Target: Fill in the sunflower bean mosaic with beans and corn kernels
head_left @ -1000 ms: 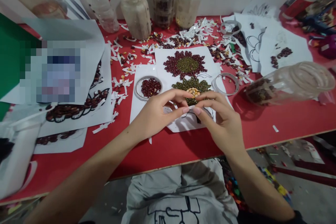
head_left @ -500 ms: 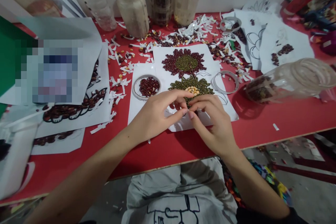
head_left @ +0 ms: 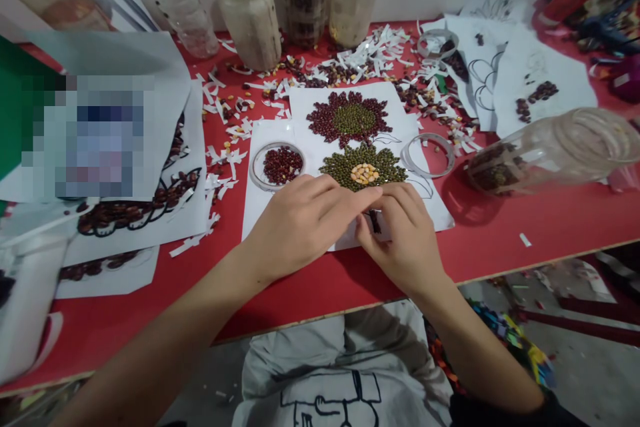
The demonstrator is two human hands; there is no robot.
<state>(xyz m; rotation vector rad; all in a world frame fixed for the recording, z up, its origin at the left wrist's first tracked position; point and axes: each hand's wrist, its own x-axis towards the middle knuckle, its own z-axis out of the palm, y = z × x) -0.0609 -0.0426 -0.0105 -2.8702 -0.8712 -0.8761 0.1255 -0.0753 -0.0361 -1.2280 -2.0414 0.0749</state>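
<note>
A white sheet with two seed-covered flowers lies before me. The upper flower [head_left: 350, 119] has dark red seed petals and a green centre. The lower flower [head_left: 336, 167] has green seed petals around pale yellow seeds [head_left: 365, 174]. Just below it, my left hand [head_left: 313, 223] reaches across with its fingers stretched out, the index tip touching the fingers of my right hand [head_left: 403, 233]. My right hand is closed, its fingers curled toward the thumb; their tips are partly covered. Whatever it may hold is hidden. Beside my left hand stands a shallow round dish of dark red seeds [head_left: 283, 165].
A clear ring [head_left: 430, 155] lies right of the flowers, near a tipped glass jar [head_left: 550, 150]. Several jars [head_left: 249, 20] line the wall. Paper strips and loose seeds [head_left: 370, 53] litter the back. Seed-covered sheets [head_left: 145, 203] lie left. The red table's front edge [head_left: 280, 317] is close.
My left hand has gone from a pinch at my right fingertips to stretched fingers laid toward the right hand. The yellow seeds now show more fully. My right hand has shifted slightly.
</note>
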